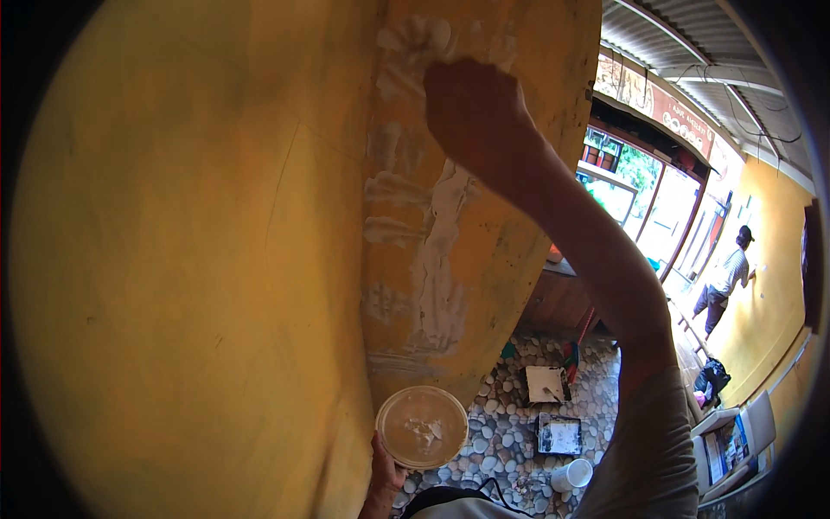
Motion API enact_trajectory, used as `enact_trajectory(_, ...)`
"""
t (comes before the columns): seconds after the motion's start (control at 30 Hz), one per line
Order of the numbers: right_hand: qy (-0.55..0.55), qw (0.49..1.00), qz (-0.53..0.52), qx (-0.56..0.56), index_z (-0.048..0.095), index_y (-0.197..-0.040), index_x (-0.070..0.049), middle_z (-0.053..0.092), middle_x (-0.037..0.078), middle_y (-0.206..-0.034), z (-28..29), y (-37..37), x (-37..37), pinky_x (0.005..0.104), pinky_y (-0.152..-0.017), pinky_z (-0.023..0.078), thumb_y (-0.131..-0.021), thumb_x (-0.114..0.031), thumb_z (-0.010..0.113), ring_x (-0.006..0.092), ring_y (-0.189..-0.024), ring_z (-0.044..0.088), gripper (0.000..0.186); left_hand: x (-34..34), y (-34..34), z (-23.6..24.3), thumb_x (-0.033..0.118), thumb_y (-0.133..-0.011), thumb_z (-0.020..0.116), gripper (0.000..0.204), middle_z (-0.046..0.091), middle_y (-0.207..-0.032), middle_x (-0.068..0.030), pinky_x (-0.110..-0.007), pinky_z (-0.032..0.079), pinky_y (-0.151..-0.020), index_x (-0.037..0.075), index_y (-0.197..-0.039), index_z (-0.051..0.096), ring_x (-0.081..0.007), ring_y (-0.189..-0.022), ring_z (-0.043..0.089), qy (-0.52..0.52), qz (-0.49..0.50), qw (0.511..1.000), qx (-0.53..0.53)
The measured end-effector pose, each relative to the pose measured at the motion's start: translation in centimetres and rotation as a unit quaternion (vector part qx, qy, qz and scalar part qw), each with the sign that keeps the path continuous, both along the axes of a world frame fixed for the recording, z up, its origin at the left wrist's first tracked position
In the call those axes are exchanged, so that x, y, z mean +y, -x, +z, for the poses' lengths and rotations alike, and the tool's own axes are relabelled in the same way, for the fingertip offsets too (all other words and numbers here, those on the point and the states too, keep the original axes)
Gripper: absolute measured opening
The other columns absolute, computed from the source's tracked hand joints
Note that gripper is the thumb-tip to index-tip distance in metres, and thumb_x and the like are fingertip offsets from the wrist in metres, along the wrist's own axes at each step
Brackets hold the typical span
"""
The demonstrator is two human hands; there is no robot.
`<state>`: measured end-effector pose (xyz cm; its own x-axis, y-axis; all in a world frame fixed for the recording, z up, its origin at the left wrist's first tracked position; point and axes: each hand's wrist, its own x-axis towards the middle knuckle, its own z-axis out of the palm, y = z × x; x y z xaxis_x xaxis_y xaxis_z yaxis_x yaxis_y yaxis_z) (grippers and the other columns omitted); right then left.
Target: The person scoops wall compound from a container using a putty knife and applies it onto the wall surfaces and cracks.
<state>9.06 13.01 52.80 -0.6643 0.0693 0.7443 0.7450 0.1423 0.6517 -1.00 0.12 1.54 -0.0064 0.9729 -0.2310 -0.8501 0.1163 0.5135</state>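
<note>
Cream round plastic container [400, 417] (presumably light, stiff, best rim-held) is gripped lower-centre by the left hand [387, 471]; the curled right hand's [475, 112] contents, upper-centre, cannot be told.

The wall [190, 259] at nine o'clock is yellow; the smears [439, 35] at twelve, whitish; the floor [508, 439] at five, grey pebble-patterned.

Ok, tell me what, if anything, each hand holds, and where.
Left hand: a round container, by its lower-left side. Right hand: cannot tell whether it holds anything.
</note>
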Motion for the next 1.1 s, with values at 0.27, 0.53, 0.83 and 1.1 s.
enact_trajectory(0.27, 0.055, 0.988, -0.002, 0.143, 0.061, -0.084, -0.004, 0.064, 0.021, -0.076, 4.2, -1.4, -1.7, 0.0406, -0.065, 0.055, -0.076, -0.010, 0.051, 0.0356, -0.074, 0.065, 0.014, 0.3, 0.0, -0.9, 0.050, -0.094, 0.037, 0.053, 0.052, -0.126, -0.0067, -0.042, 0.045, -0.094, 0.011, -0.129, 0.044, -0.0239, -0.114, 0.052, 0.004, -0.017, 1.000, -0.004)
enact_trajectory(0.53, 0.070, 0.994, -0.069, 0.044, 0.062, -0.091, -0.005, 0.064, 0.019, -0.077, -1.8, -1.8, -2.9, 0.0394, -0.064, 0.055, -0.076, -0.008, 0.051, 0.0336, -0.074, 0.066, 0.019, 0.2, 0.3, -0.5, 0.051, -0.094, 0.036, 0.053, 0.052, -0.126, -0.0063, -0.041, 0.046, -0.093, 0.013, -0.129, 0.045, -0.0235, -0.114, 0.052, 0.006, -0.012, 1.000, 0.003)
enact_trajectory(0.83, 0.094, 0.985, -0.034, 0.139, 0.063, -0.102, -0.009, 0.065, 0.016, -0.080, 1.6, -1.0, -0.4, 0.0404, -0.066, 0.055, -0.078, -0.011, 0.052, 0.0309, -0.075, 0.066, 0.026, 0.0, 0.5, -1.0, 0.050, -0.094, 0.037, 0.051, 0.053, -0.125, -0.0052, -0.042, 0.047, -0.091, 0.013, -0.128, 0.045, -0.0234, -0.113, 0.053, 0.025, -0.016, 1.000, 0.008)
enact_trajectory(1.1, 0.099, 0.991, -0.067, 0.065, 0.062, -0.109, -0.012, 0.065, 0.012, -0.080, 2.5, -0.7, 1.8, 0.0413, -0.067, 0.054, -0.079, -0.012, 0.052, 0.0269, -0.081, 0.064, 0.032, -0.2, 0.4, -1.6, 0.049, -0.095, 0.033, 0.052, 0.048, -0.130, -0.0064, -0.041, 0.040, -0.100, 0.013, -0.132, 0.040, -0.0227, -0.120, 0.046, -0.004, -0.009, 1.000, 0.012)
